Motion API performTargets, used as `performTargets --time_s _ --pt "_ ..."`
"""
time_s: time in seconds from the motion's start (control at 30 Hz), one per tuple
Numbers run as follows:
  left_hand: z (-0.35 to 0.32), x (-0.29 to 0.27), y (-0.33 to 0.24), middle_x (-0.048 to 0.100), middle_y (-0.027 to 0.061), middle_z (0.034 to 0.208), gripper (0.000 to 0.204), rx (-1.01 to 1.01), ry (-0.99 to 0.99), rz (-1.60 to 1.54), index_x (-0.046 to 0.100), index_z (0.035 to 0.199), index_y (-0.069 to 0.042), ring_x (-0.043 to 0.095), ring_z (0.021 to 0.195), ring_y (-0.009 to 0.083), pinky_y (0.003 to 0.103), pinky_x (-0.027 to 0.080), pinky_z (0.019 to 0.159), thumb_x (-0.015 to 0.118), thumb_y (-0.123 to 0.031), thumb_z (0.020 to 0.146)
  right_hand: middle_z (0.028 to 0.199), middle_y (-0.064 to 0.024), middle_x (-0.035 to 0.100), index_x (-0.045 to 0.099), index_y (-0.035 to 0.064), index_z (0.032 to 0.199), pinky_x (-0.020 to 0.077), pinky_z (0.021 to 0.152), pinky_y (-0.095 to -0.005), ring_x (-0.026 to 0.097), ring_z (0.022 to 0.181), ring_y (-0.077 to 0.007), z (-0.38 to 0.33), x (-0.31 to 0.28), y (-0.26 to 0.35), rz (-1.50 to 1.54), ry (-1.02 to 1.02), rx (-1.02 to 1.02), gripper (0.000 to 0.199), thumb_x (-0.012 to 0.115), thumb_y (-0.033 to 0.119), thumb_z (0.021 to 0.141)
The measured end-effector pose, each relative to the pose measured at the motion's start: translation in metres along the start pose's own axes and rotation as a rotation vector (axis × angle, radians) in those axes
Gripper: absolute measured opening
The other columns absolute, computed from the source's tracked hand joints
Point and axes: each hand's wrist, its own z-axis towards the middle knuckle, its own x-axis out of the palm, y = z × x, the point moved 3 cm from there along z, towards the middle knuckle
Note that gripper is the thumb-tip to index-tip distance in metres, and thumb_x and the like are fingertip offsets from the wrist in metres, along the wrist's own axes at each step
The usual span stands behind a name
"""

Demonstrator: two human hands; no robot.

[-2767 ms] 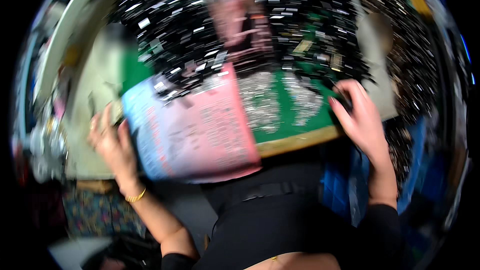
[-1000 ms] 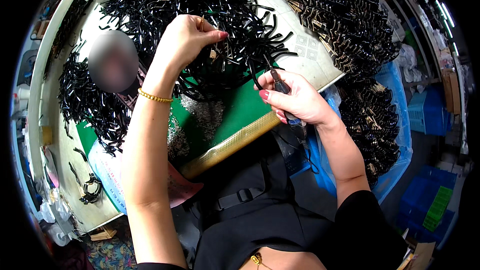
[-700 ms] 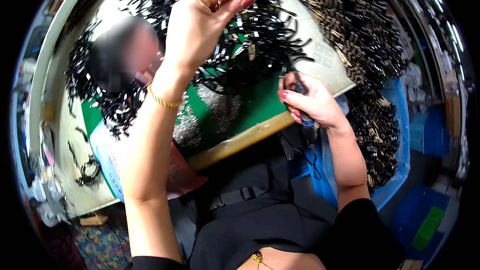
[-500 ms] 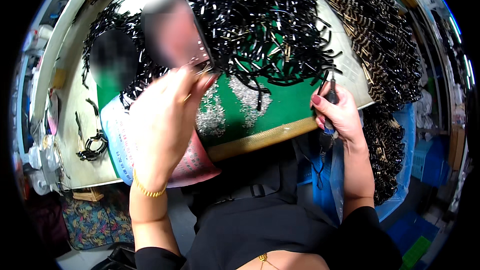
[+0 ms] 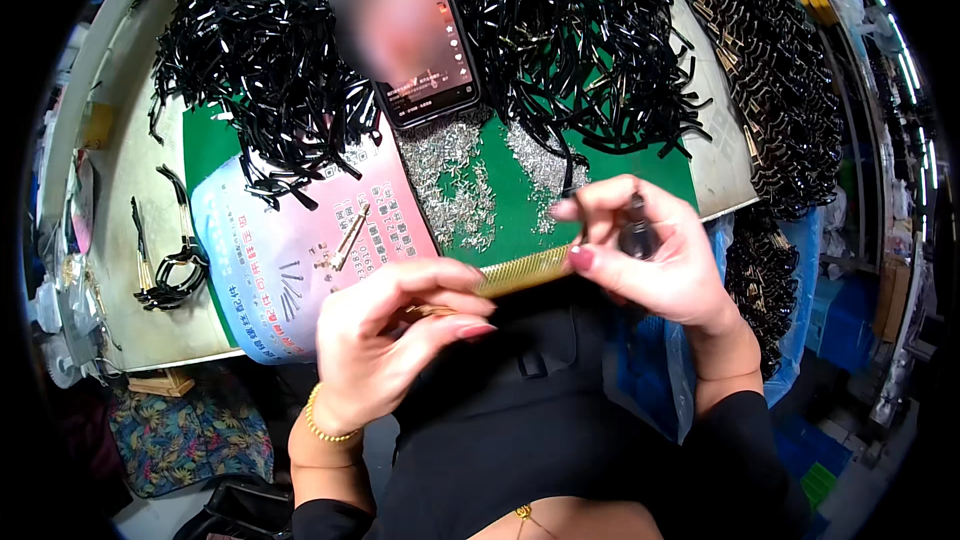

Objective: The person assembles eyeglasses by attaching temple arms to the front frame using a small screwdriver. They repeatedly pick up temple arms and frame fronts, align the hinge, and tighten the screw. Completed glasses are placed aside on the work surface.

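Close to the table's front edge, my left hand (image 5: 405, 330) has thumb and fingers pinched together on a thin gold-coloured piece (image 5: 430, 310), mostly hidden by the fingers. To its right my right hand (image 5: 660, 255) is closed round a dark, pen-shaped corded screwdriver (image 5: 637, 230), blurred and partly covered. A short black strip (image 5: 582, 212) shows at its thumb and index finger. Beyond my hands lie heaps of glossy black spectacle temples (image 5: 270, 70) and small silver bits (image 5: 455, 190) on a green mat (image 5: 515, 215). A phone (image 5: 430, 105) stands among the heaps.
A printed pink and blue sheet (image 5: 265, 280) lies left, carrying a few gold-coloured parts (image 5: 350, 235). Black-and-gold temples (image 5: 780, 110) are massed at the right, some in a blue plastic bag (image 5: 800, 290). A few black-and-gold pieces (image 5: 175, 280) lie at the far left.
My left hand has come down from in front of the phone to the table's front edge. My right hand has moved slightly left, bringing the hands closer together. The view has shifted.
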Motion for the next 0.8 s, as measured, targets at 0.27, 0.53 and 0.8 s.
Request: performTargets --time_s 0.27,0.53,0.8 --pt "0.009 0.005 0.047 0.067 0.0038 0.103 0.025 -0.163 0.171 -0.142 0.058 0.125 0.000 0.050 0.065 0.0052 0.019 0.044 0.064 0.048 -0.016 0.109 0.077 -0.0088 0.066 0.069 -0.0036 0.099 0.0492 0.062 -0.0280 0.063 0.069 -0.0132 0.004 0.007 -0.003 -0.409 0.092 -0.111 0.015 0.073 0.009 0.092" --pt "0.009 0.010 0.044 0.066 0.0042 0.111 0.037 -0.180 0.217 -0.075 0.053 0.143 -0.001 0.051 0.065 0.0057 0.019 0.045 0.065 0.047 -0.010 0.108 0.078 -0.0124 0.067 0.064 -0.0008 0.092 0.0484 0.056 -0.0313 0.065 0.064 -0.0215 0.010 0.004 -0.003 -0.506 0.100 -0.122 0.017 0.071 0.015 0.092" --pt "0.007 0.006 0.036 0.071 0.0063 0.102 0.039 -0.129 0.250 0.114 0.060 0.139 -0.004 0.056 0.061 0.0080 0.023 0.048 0.058 0.053 0.003 0.101 0.076 -0.0105 0.066 0.065 0.0040 0.091 0.0475 0.055 -0.0348 0.064 0.064 -0.0271 0.005 0.001 0.015 -0.676 0.161 -0.142 0.011 0.071 0.013 0.090"
